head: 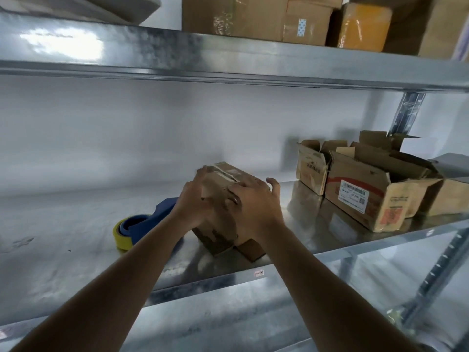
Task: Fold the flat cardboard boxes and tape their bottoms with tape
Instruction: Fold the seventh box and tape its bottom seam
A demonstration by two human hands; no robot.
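Small box (223, 199) sits mid-shelf (76, 250), folded w/ tape strip across top. Left hand (193, 201) & right hand (251, 199) press its sides, fingers fairly straight, not curled. Tape dispenser (138, 228) lies just left. Probably smoothing tape; nearly done.

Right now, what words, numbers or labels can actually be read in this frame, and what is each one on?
"1-3", handwritten on a small tag on the shelf's front edge.
White barcode label on the open cardboard box: print too small to read.
Printed characters on the smaller open box: too blurred to read.
Box under both hands: no readable text.
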